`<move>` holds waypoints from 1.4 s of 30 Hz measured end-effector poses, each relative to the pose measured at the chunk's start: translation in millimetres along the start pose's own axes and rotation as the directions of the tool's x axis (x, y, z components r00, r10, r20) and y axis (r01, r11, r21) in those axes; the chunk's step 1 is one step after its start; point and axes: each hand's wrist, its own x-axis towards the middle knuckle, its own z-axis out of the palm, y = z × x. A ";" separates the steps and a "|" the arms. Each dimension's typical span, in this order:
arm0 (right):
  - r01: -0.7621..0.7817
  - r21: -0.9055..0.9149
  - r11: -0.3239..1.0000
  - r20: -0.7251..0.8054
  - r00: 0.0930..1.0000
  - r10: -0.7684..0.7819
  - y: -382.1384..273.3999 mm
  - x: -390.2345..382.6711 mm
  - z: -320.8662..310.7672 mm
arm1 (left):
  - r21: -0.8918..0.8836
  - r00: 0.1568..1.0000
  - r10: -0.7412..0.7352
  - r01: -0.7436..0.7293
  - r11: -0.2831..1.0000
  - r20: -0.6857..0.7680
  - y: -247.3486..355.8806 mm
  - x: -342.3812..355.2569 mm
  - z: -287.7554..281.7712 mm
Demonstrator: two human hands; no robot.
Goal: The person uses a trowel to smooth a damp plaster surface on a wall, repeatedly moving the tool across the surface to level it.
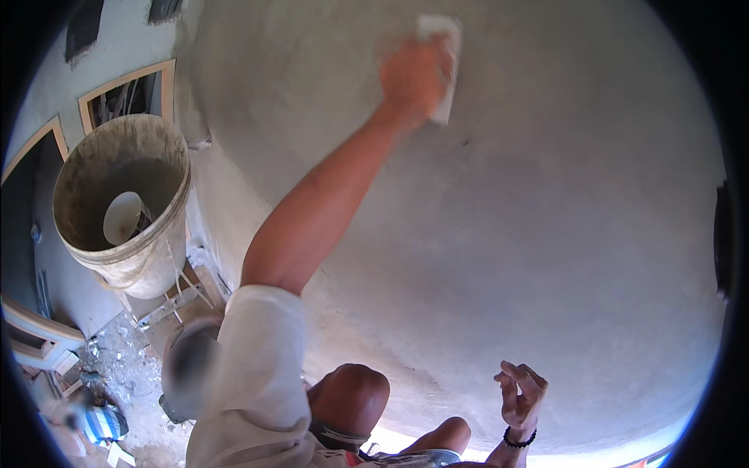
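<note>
My left hand, at the end of a raised, white-sleeved arm, is closed around a pale rectangular plastering float. The float lies against a grey plastered wall, high in the view; hand and tool are slightly blurred. Low on the right, my right hand has a dark beaded bracelet at its wrist. Its fingers are loosely bent and apart, with nothing seen in them, and it is close to the wall's lower part.
A dirty white bucket stands high at the left, a small white container inside. Below, another person's blurred head is near my sleeve. Debris covers the floor, with a blue-and-white striped bag. Framed openings line the left wall.
</note>
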 end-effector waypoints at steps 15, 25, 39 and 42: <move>-0.030 -0.033 0.999 -0.031 0.999 0.029 6.0 -7.2 -4.9 | 0.030 0.981 0.162 -0.166 0.986 0.103 54.7 13.4 -4.2; -0.092 -0.009 0.996 -0.034 0.995 0.092 21.4 -28.6 -9.4 | 0.032 0.992 -0.006 0.010 0.999 -0.124 -89.6 41.1 4.8; -0.098 0.040 0.994 0.042 0.994 0.096 25.4 -11.9 20.4 | 0.054 0.896 0.442 -0.444 0.895 0.045 32.9 -120.7 10.6; -0.110 -0.007 0.994 0.012 0.994 0.110 36.4 -22.6 14.2 | -0.009 0.999 -0.020 0.019 1.000 -0.040 -8.2 -24.9 -6.3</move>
